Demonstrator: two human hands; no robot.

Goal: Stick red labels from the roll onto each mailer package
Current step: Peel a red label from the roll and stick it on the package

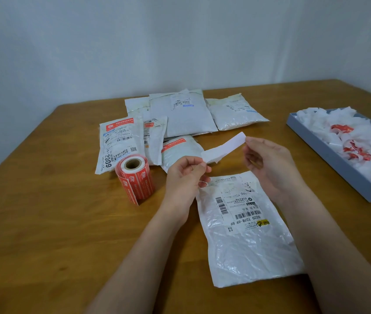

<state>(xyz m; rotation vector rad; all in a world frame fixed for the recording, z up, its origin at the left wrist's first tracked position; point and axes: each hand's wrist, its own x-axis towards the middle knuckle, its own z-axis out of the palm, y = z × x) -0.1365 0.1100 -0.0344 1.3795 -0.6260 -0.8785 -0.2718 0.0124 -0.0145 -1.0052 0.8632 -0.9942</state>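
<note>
Two hands hold one strip (224, 148) between them: your left hand (185, 175) pinches its near, torn end and your right hand (265, 162) pinches its far end, fingers closed on the paper at both points. The side facing the camera is white; whether this is a label seen from the back or bare backing, I cannot tell. Directly below the grip lies a mailer (245, 230), print up, with no red label visible on it. Left of your left hand stands the roll (135, 177), upright, a loose tail hanging at its base. Beyond the grip lies a pile of mailers (180, 116), some already bearing red labels. Right of your right hand sits a tray (329, 155) of crumpled backing scraps. Judged step: preparing a label for the mailer below. The next move calls for the adhesive side turned down, lowered flat, pressed end to end without creasing.
</note>
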